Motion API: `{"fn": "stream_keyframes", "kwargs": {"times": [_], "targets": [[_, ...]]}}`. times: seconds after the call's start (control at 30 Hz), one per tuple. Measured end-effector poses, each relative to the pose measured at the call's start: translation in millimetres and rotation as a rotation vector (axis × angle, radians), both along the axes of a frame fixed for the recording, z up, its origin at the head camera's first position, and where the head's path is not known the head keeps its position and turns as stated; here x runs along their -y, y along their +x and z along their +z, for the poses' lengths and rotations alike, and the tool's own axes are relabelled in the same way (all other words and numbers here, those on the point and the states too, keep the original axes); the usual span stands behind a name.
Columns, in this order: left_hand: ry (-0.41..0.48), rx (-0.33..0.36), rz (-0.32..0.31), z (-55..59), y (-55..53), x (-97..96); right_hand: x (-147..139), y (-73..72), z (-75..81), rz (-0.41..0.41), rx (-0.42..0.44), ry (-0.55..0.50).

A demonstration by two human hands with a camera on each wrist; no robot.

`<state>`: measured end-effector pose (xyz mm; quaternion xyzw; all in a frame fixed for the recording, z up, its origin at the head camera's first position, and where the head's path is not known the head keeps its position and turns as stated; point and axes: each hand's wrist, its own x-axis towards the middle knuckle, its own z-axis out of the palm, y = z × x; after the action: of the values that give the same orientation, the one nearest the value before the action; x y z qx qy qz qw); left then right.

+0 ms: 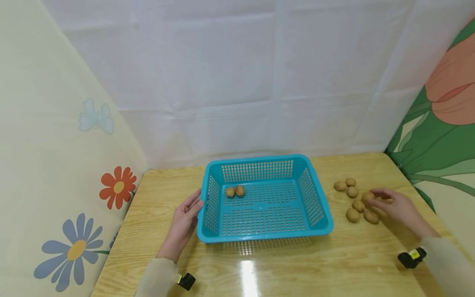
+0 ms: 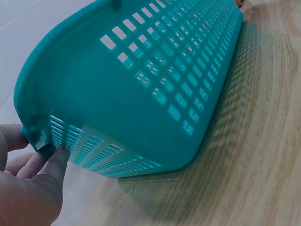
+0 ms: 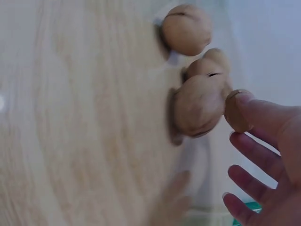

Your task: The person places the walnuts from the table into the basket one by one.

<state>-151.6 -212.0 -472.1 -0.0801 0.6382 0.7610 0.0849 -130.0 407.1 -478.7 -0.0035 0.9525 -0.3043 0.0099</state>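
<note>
A blue-green plastic basket (image 1: 265, 238) stands on the table with two walnuts (image 1: 235, 191) in its back left part. My left hand (image 1: 184, 220) grips the basket's left rim; in the left wrist view the thumb lies over the edge and fingers curl beneath it. To the basket's right, my right hand (image 1: 398, 208) pinches one walnut (image 3: 236, 113) between thumb and fingers, the other fingers spread. Several loose walnuts (image 1: 353, 215) lie on the table beside that hand, some of them seen large in the right wrist view.
The wooden table (image 1: 274, 272) meets a white cloth backdrop (image 1: 222, 82) behind the basket. Panels with painted flowers flank it: a left panel (image 1: 48, 173) and a right panel (image 1: 449, 144). A black wrist camera (image 1: 186, 281) sits by the left sleeve, another camera (image 1: 412, 258) by the right.
</note>
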Motion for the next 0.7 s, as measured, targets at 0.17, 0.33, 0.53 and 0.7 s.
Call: {"fn": "stream_keyframes", "kwargs": {"times": [0.17,0.33,0.53,0.7], "targets": [[0.000,0.002,0.000,0.4,0.4,0.1,6.0,0.5,13.8,0.024,-0.034,-0.009],[0.006,0.001,0.001,0.0,0.3,0.2,18.8,-2.1,28.8,0.079,-0.095,-0.012],[0.011,-0.012,-0.009,-0.5,1.3,-0.2,40.7,-6.6,49.0,0.112,-0.059,-0.031],[0.014,-0.015,-0.009,0.2,0.8,-0.5,60.8,-12.1,68.2,0.149,-0.037,-0.050]]}}
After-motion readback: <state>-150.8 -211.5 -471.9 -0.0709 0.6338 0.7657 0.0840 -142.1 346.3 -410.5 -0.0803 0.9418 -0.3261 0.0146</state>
